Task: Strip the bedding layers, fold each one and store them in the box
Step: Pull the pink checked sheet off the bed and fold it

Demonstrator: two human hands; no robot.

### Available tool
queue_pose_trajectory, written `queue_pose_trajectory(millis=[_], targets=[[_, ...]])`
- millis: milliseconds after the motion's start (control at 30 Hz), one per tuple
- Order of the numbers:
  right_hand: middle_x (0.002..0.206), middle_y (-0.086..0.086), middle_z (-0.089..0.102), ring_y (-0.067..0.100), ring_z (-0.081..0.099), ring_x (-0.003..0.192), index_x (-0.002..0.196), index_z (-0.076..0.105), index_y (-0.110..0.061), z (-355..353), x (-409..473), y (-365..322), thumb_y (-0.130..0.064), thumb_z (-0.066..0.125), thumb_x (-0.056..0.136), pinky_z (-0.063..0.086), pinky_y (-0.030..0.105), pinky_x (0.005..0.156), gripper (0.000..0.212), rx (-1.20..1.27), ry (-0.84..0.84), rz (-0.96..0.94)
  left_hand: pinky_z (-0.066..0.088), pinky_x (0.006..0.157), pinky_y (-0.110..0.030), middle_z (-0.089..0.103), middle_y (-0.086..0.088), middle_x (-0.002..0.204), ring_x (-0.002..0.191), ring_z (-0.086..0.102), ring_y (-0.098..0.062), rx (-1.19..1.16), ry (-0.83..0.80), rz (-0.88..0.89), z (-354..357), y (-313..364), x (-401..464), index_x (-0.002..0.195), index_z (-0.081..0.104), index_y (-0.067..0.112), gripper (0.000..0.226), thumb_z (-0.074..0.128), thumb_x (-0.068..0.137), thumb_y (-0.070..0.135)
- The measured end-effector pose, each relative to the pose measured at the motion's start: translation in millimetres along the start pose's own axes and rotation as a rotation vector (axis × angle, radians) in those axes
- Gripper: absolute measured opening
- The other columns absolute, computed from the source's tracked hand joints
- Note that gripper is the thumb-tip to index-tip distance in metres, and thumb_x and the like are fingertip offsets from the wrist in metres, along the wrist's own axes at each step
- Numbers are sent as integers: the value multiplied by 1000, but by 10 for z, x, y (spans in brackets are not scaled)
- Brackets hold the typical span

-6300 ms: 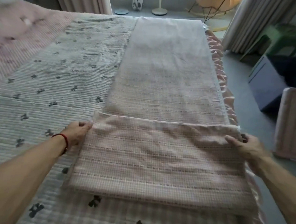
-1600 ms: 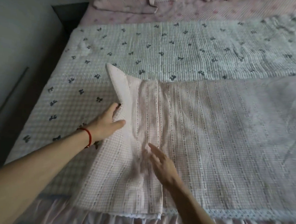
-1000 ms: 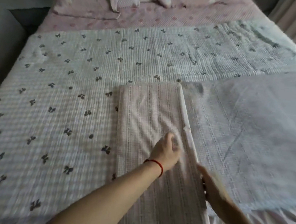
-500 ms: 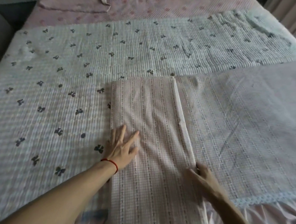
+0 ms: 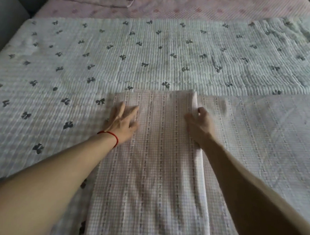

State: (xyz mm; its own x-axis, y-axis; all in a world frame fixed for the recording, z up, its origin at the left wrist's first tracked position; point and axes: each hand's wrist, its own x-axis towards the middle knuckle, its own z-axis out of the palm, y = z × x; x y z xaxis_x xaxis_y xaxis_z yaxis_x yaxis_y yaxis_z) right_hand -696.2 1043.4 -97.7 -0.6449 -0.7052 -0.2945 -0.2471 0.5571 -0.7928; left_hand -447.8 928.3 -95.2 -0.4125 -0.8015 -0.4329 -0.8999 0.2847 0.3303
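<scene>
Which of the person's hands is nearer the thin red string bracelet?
Left. The left hand sits just beyond the thin red string bracelet, worn on that same wrist. The right hand is across the pink checked folded blanket, gripping its right edge.

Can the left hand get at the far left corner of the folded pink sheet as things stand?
Probably yes. The left hand lies flat on the folded pink sheet, just short of that corner, with nothing lying between. The right hand holds the opposite folded edge, well clear.
</scene>
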Motion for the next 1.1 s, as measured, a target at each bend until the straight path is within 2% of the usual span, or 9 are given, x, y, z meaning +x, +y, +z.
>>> queue_pose_trajectory(millis=[100,167,200,233,267,333,533,767,1100], targets=[[111,8,68,28,64,86,120,48,-23,22,-98,8,-39,50,94,54,46,74,31,-130,119,-32,4,121,-64,-24,5,166,154,-17,-29,4,46,-71,-4,88,220,155,1,54,58,26,103,59],[139,12,52,28,57,108,147,32,-21,71,-213,25,-34,46,98,50,49,89,53,-290,204,-168,-3,119,-67,-28,3,165,151,-26,-29,71,47,-121,94,141,319,153,-9,55,59,16,101,63],[155,14,35,31,45,131,156,22,-22,120,-265,38,-37,44,100,42,51,107,62,-416,182,-276,-4,117,-68,-30,2,164,150,-29,-31,127,58,-155,177,158,363,152,-15,54,59,10,99,63],[167,13,14,32,21,151,162,12,-24,176,-330,53,-42,40,102,24,53,121,69,-544,103,-368,-5,116,-69,-30,-1,164,149,-31,-33,187,84,-178,261,171,390,151,-20,52,60,6,99,62],[171,9,-4,29,-4,157,163,3,-27,250,-367,119,-48,34,103,6,55,126,72,-637,11,-436,-5,116,-69,-29,-3,164,148,-32,-35,242,126,-186,337,167,403,151,-23,50,60,3,98,62],[171,3,-16,27,-23,155,164,-2,-28,380,-337,275,-53,27,102,-1,58,126,73,-714,-67,-464,-6,116,-70,-30,-7,164,148,-31,-37,268,156,-173,403,164,471,150,-28,47,62,-1,96,62],[172,4,-10,29,-19,156,164,3,-27,485,-258,379,-52,38,99,-1,58,125,78,-750,-72,-406,-5,115,-71,-24,-12,165,149,-22,-46,280,237,-45,401,12,687,152,-26,43,70,4,93,65],[172,7,-8,32,-17,156,164,4,-25,583,-168,442,-53,35,96,-1,60,125,79,-806,-34,-386,0,117,-70,-15,-13,167,151,-12,-48,318,297,78,280,-21,988,157,-17,40,74,13,93,63],[172,8,-4,32,-11,157,164,5,-26,594,-121,515,-51,35,97,-2,58,125,78,-769,-10,-443,1,116,-71,-15,-14,167,151,-13,-48,310,332,-29,328,41,685,158,-14,36,66,5,98,58]])
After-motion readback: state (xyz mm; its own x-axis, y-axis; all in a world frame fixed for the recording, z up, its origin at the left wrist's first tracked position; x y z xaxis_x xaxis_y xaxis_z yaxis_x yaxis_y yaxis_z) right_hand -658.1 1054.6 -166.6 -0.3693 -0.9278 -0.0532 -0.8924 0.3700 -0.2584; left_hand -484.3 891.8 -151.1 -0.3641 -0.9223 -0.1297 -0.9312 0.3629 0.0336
